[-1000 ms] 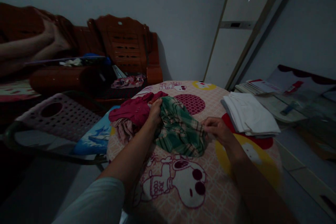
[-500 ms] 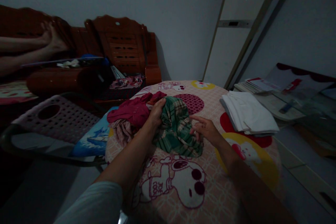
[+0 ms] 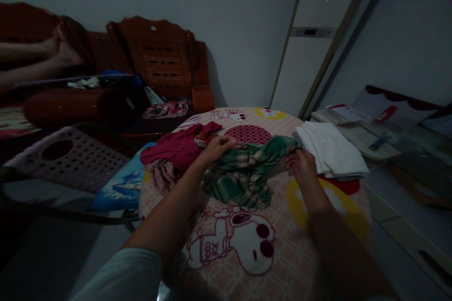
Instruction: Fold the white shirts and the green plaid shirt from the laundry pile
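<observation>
A green plaid garment (image 3: 243, 174) lies crumpled on the round table, its upper part stretched sideways between my hands. My left hand (image 3: 219, 146) is closed on its left end, and my right hand (image 3: 302, 163) pinches the right end near a folded white stack. Whether it is a shirt or something else I cannot tell. Beside my left hand is a heap of clothes with a magenta garment (image 3: 176, 146) on top and a pale patterned cloth (image 3: 160, 174) under it.
Folded white clothes (image 3: 332, 150) lie at the table's right. The tablecloth (image 3: 293, 254) has cartoon dogs. At left stand a chair (image 3: 88, 155) with a blue cushion (image 3: 120, 181) and a wooden sofa (image 3: 158, 56), where another person's bare feet (image 3: 65, 51) rest. A glass shelf (image 3: 399, 141) stands at right.
My right hand has taken hold of the plaid garment and moved right, drawing its upper part out sideways. My left hand keeps its grip. The view has shifted slightly.
</observation>
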`<state>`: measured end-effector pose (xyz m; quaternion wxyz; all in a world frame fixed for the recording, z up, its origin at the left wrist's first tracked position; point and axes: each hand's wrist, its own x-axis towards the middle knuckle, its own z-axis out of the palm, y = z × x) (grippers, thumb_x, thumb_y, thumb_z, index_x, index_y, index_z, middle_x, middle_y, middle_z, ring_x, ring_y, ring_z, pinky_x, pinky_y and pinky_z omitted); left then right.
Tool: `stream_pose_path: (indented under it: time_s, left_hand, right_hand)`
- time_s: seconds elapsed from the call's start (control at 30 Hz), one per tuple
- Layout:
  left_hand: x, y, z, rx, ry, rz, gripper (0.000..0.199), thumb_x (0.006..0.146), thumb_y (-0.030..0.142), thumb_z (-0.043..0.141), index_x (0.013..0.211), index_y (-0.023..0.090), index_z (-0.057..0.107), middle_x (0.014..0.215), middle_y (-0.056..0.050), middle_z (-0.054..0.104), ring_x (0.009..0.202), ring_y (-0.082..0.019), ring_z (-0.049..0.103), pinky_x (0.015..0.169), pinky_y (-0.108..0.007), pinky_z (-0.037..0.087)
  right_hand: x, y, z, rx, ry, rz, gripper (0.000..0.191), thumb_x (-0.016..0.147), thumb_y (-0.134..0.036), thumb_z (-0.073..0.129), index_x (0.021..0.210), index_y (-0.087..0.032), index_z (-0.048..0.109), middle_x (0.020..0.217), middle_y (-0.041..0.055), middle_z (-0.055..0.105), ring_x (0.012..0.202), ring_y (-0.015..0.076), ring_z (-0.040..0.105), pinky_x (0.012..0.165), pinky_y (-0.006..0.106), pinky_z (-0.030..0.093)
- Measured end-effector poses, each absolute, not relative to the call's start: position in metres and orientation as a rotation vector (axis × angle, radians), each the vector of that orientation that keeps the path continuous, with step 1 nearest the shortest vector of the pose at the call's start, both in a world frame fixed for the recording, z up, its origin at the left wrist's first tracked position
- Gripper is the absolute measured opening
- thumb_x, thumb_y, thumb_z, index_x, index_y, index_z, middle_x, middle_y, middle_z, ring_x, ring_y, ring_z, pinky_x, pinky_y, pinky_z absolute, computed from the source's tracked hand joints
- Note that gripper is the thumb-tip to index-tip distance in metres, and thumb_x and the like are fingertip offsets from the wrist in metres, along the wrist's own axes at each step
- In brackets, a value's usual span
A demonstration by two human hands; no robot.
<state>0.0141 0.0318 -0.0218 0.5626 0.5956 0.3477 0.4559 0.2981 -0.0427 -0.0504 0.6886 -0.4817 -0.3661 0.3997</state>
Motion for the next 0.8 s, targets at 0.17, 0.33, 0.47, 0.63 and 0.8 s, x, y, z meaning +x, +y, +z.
stream_pose_path:
  time_s: [0.17,0.33,0.47,0.63,0.8]
  left_hand:
    - [-0.015,0.050,-0.025,1.604,0.844,0.779,0.033,0.046,0.013,0.088,0.076,0.018,0.077,0.074,-0.002,0.072,0.065,-0.019,0.063,0.056,-0.023,0.044]
    - [-0.019,0.062,-0.037,1.652,0.960,1.008,0.015,0.051,0.010,0.080,0.059,0.018,0.071,0.060,0.001,0.064,0.059,-0.017,0.057,0.054,-0.021,0.040]
    - [-0.016,0.067,-0.042,1.606,1.024,1.454,0.007,0.065,0.013,0.069,0.069,0.019,0.072,0.066,0.000,0.064,0.070,-0.017,0.056,0.059,-0.019,0.041]
    - [-0.008,0.054,-0.026,1.488,1.011,1.554,0.006,0.074,0.021,0.066,0.072,0.018,0.070,0.065,0.001,0.059,0.066,-0.014,0.052,0.059,-0.019,0.039]
    - [0.018,0.005,0.003,1.568,0.729,1.202,0.015,0.079,0.030,0.065,0.081,0.016,0.071,0.072,-0.001,0.062,0.067,-0.015,0.054,0.060,-0.022,0.041]
  right_hand:
    - [0.335,-0.039,-0.053,-1.105,-0.623,0.809,0.027,0.074,-0.046,0.067,0.076,-0.022,0.053,0.048,-0.0017,0.061,0.032,0.0139,0.051,0.032,0.025,0.042]
    - [0.336,-0.042,-0.045,-1.127,-0.651,0.658,0.022,0.076,-0.039,0.066,0.077,-0.020,0.056,0.054,0.0002,0.065,0.036,0.0139,0.056,0.034,0.024,0.047]
    - [0.330,-0.043,-0.039,-1.074,-0.686,0.594,0.022,0.074,-0.038,0.068,0.080,-0.019,0.059,0.062,0.0018,0.070,0.045,0.0163,0.064,0.039,0.025,0.053]
    - [0.328,-0.042,-0.041,-1.016,-0.690,0.671,0.025,0.071,-0.038,0.071,0.082,-0.019,0.059,0.065,0.0010,0.071,0.053,0.0182,0.069,0.046,0.028,0.058]
    - [0.335,-0.040,-0.048,-0.980,-0.679,0.787,0.031,0.066,-0.039,0.076,0.083,-0.020,0.058,0.069,-0.0010,0.069,0.058,0.0181,0.068,0.049,0.032,0.060]
